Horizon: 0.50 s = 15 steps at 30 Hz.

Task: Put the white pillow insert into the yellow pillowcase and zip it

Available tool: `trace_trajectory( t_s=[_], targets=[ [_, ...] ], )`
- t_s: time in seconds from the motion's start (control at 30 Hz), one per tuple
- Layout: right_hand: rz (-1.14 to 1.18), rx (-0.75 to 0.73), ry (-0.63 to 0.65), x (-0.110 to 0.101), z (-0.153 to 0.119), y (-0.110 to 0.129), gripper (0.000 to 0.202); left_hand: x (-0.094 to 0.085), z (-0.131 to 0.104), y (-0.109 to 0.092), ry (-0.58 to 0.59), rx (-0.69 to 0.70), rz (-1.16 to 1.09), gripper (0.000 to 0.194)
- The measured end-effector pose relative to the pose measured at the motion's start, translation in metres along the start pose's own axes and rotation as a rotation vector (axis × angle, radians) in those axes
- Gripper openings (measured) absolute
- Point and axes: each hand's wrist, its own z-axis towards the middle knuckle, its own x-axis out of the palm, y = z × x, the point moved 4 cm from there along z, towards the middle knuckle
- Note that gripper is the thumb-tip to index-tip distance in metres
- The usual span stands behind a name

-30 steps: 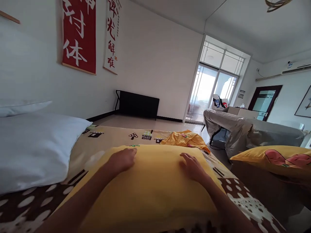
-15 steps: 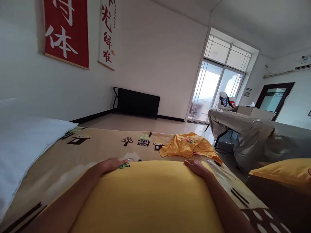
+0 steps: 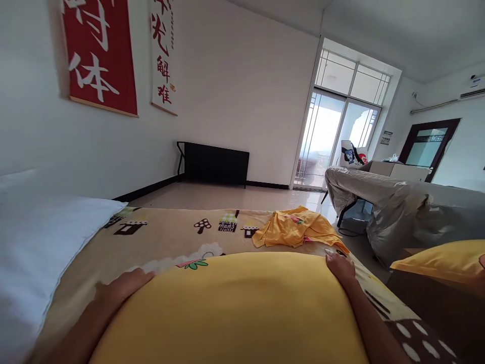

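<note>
A plump yellow pillow (image 3: 242, 308) with a green-leaf print at its far left fills the bottom centre, lying on a patterned beige blanket (image 3: 162, 227). At its left edge is my left hand (image 3: 131, 284), fingers bent together against the side, their tips partly hidden. My right hand (image 3: 341, 268) is closed around the far right edge of the pillow, knuckles up. Beyond the pillow, close to my right hand, lies a crumpled orange-yellow cloth (image 3: 295, 227).
A white pillow (image 3: 56, 237) lies at left. Another yellow pillow (image 3: 447, 260) rests on a brown surface at right. Behind it stands a table under grey plastic sheeting (image 3: 401, 207). A black folded panel (image 3: 215, 164) leans against the far wall.
Both my hands have moved apart, off the pillow's far top edge to its left and right sides. The green-leaf print, partly covered before, now shows fully. The view has shifted slightly.
</note>
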Motion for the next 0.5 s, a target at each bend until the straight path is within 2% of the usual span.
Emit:
trace_trajectory(
  t_s=[0.07, 0.1, 0.17, 0.2, 0.23, 0.3, 0.33, 0.4, 0.5],
  targets=[
    [-0.051, 0.016, 0.011, -0.018, -0.009, 0.025, 0.033, -0.026, -0.012, -0.023, 0.032, 0.031, 0.02, 0.036],
    [-0.061, -0.006, 0.027, -0.023, -0.017, 0.046, 0.031, -0.037, -0.021, -0.042, 0.03, 0.074, 0.029, 0.034],
    [-0.032, -0.146, 0.071, -0.027, -0.038, 0.098, 0.03, -0.048, -0.043, -0.094, 0.006, 0.222, 0.02, 0.031],
    [-0.004, -0.243, 0.088, -0.026, -0.052, 0.126, 0.029, -0.048, -0.057, -0.122, -0.001, 0.305, 0.01, 0.033],
    [0.041, -0.415, 0.11, -0.023, -0.068, 0.154, 0.029, -0.044, -0.072, -0.148, 0.006, 0.394, -0.011, 0.037],
    [0.149, -0.58, 0.065, -0.021, -0.097, 0.187, 0.037, -0.027, -0.103, -0.189, 0.017, 0.606, -0.094, 0.044],
    [0.194, -0.622, 0.057, -0.019, -0.108, 0.192, 0.04, -0.016, -0.115, -0.198, 0.014, 0.672, -0.123, 0.047],
    [0.237, -0.595, 0.057, -0.015, -0.12, 0.18, 0.044, 0.003, -0.132, -0.195, -0.03, 0.739, -0.166, 0.05],
    [0.2, -0.457, 0.049, -0.009, -0.123, 0.125, 0.049, 0.022, -0.141, -0.151, -0.129, 0.685, -0.174, 0.052]
  ],
)
